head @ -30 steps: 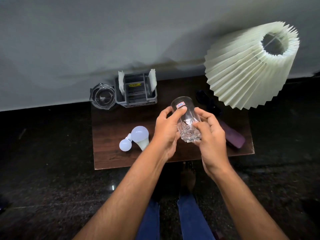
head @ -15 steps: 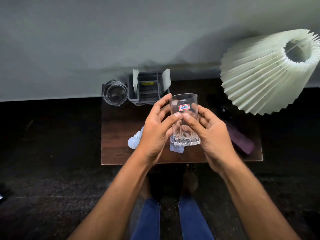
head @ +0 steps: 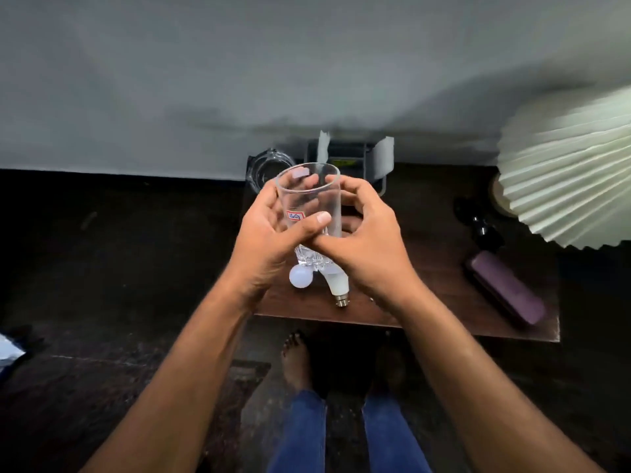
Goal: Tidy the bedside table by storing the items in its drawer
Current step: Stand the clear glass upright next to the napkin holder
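Since the earlier frame, both hands had lifted the glass [head: 309, 213] nearer the camera. Grey wall [head: 239, 80] rose beyond the dark wooden table [head: 426, 268]; a pleated lampshade [head: 566, 179] hung at right. Clear, cut-based, stickered, the glass stood upright, mouth up, above the table, gripped by the left hand [head: 269, 240] and right hand [head: 368, 244].

sticker [head: 295, 216] on glass [head: 309, 191], "169"

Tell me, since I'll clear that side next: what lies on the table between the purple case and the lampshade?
In the head view, a small dark object, too dim to identify, lies between the purple case and the lampshade.
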